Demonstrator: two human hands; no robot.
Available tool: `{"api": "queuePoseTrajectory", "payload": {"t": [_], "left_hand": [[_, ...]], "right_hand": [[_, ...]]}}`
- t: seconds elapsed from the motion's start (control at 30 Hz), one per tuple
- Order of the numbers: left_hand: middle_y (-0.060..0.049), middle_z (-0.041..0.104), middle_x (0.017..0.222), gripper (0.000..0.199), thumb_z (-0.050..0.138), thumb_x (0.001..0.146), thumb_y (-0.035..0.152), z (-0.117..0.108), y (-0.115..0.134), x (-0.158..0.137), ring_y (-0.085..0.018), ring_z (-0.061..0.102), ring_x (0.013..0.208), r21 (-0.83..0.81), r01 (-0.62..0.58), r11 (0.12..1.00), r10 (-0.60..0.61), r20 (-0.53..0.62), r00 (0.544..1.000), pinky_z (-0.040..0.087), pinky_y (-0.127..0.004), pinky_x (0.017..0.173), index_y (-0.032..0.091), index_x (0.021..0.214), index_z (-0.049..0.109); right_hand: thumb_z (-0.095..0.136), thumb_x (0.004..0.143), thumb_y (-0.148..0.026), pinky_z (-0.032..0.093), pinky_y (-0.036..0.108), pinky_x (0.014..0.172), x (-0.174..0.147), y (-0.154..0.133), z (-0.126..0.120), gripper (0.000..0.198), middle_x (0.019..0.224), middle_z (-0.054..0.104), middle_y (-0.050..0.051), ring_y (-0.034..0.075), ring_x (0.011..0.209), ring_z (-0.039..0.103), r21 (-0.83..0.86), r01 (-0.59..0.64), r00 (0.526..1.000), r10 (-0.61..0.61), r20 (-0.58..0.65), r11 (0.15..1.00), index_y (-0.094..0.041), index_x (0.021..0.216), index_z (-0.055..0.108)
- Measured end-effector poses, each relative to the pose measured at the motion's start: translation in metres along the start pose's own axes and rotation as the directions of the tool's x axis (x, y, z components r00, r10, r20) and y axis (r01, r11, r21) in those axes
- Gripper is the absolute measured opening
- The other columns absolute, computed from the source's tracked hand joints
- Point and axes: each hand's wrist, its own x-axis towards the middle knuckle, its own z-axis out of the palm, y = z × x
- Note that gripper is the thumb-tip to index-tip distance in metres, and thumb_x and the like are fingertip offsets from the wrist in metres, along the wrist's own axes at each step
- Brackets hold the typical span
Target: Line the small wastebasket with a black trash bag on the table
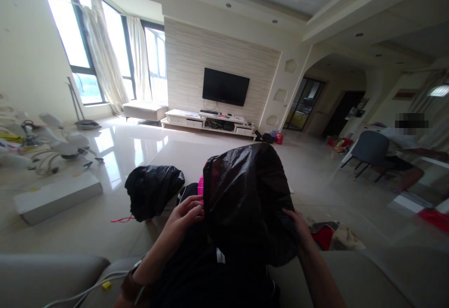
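A large black plastic bag [249, 196] stands puffed out in front of my body, over my lap. Along its left side shows a strip of a bright pink thing [200, 189]; the rest of that thing is hidden by the bag. My left hand [191, 211] is at the bag's left edge, fingers bent and closed against it. On the lower right side, my right hand [294, 221] grips the bag, its fingers partly hidden behind the plastic. A second black plastic bag [154, 189] is to the left, with a red string [122, 220] hanging from it.
A long white box [59, 198] lies on the floor at left, near white equipment with cables [59, 139]. I sit on a grey sofa [45, 275] with a white cable [91, 289]. A person [403, 139] sits on a chair [370, 149] at right. A cloth bag [345, 238] lies nearby.
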Motion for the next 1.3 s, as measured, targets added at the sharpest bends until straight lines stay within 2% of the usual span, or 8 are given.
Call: {"api": "queuePoseTrajectory", "payload": {"t": [0.2, 0.33, 0.4, 0.6, 0.87, 0.93, 1.13, 1.3], "left_hand": [[-0.002, 0.072, 0.087, 0.038, 0.088, 0.075, 0.048, 0.007, 0.003, -0.008, -0.018, 0.066, 0.076, 0.021, 0.061, 0.998, -0.061, -0.013, 0.998, 0.054, -0.028, 0.07, 0.02, 0.097, 0.076], [-0.004, 0.074, 0.1, 0.045, 0.089, 0.071, 0.049, -0.006, -0.006, 0.002, -0.02, 0.069, 0.084, 0.027, 0.023, 0.999, -0.018, -0.154, 0.988, 0.057, -0.032, 0.075, 0.02, 0.103, 0.076], [-0.005, 0.074, 0.102, 0.047, 0.089, 0.069, 0.051, -0.015, -0.011, 0.008, -0.022, 0.069, 0.085, 0.051, -0.001, 0.999, 0.011, -0.197, 0.98, 0.058, -0.034, 0.076, 0.02, 0.103, 0.076], [-0.005, 0.071, 0.093, 0.045, 0.075, 0.086, 0.055, -0.033, -0.014, 0.018, -0.021, 0.068, 0.083, 0.072, -0.059, 0.996, 0.064, -0.07, 0.996, 0.057, -0.032, 0.072, 0.019, 0.113, 0.074], [-0.009, 0.078, 0.113, 0.058, 0.091, 0.07, 0.054, -0.035, -0.006, 0.02, -0.026, 0.071, 0.102, 0.009, -0.004, 1.0, 0.005, -0.125, 0.992, 0.058, -0.03, 0.079, 0.019, 0.114, 0.077], [-0.009, 0.079, 0.109, 0.054, 0.09, 0.072, 0.053, -0.038, -0.008, 0.02, -0.026, 0.072, 0.098, -0.019, -0.011, 1.0, 0.009, -0.104, 0.995, 0.059, -0.031, 0.077, 0.018, 0.111, 0.078], [-0.005, 0.077, 0.094, 0.038, 0.087, 0.071, 0.051, -0.045, -0.017, 0.022, -0.021, 0.069, 0.086, -0.166, 0.001, 0.986, -0.041, -0.24, 0.97, 0.059, -0.029, 0.075, 0.02, 0.089, 0.079], [0.0, 0.07, 0.084, 0.041, 0.09, 0.067, 0.05, -0.041, -0.008, 0.022, -0.017, 0.064, 0.074, -0.116, -0.023, 0.993, -0.007, -0.254, 0.967, 0.055, -0.025, 0.065, 0.02, 0.091, 0.075]], "right_hand": [[0.081, 0.05, -0.04, 0.062, 0.042, 0.076, 0.013, 0.006, -0.005, 0.024, 0.079, 0.079, 0.006, 0.031, 0.083, 0.075, -0.063, -0.056, 0.998, 0.059, 0.034, 0.996, -0.024, 0.065, 0.073], [0.083, 0.053, -0.038, 0.062, 0.04, 0.074, 0.009, 0.008, -0.002, 0.026, 0.075, 0.078, 0.005, 0.03, 0.079, 0.076, 0.008, -0.138, 0.989, 0.138, 0.045, 0.99, -0.022, 0.072, 0.074], [0.083, 0.055, -0.038, 0.062, 0.04, 0.074, 0.006, 0.009, -0.001, 0.029, 0.077, 0.079, 0.005, 0.03, 0.079, 0.077, 0.004, -0.121, 0.991, 0.12, 0.061, 0.993, -0.021, 0.078, 0.075], [0.083, 0.057, -0.038, 0.062, 0.039, 0.075, 0.001, 0.004, 0.0, 0.036, 0.088, 0.081, 0.005, 0.031, 0.084, 0.077, -0.048, 0.015, 0.999, -0.013, 0.035, 0.999, -0.02, 0.088, 0.075], [0.09, 0.055, -0.037, 0.059, 0.034, 0.073, -0.016, -0.011, 0.005, 0.053, 0.094, 0.081, 0.003, 0.026, 0.084, 0.076, -0.013, 0.001, 0.993, 0.0, 0.117, 1.0, -0.022, 0.103, 0.073], [0.091, 0.055, -0.038, 0.059, 0.035, 0.075, -0.018, -0.014, 0.007, 0.054, 0.095, 0.081, 0.004, 0.027, 0.084, 0.075, -0.008, 0.004, 0.992, -0.003, 0.129, 1.0, -0.022, 0.104, 0.073], [0.092, 0.054, -0.038, 0.058, 0.039, 0.083, -0.019, -0.016, 0.008, 0.057, 0.103, 0.081, 0.005, 0.029, 0.093, 0.075, 0.028, -0.009, 0.99, 0.005, 0.142, 1.0, -0.023, 0.106, 0.074], [0.094, 0.055, -0.04, 0.056, 0.038, 0.084, -0.02, -0.016, 0.006, 0.055, 0.101, 0.081, 0.003, 0.028, 0.092, 0.074, 0.005, -0.001, 0.989, 0.001, 0.145, 1.0, -0.024, 0.104, 0.075]]}}
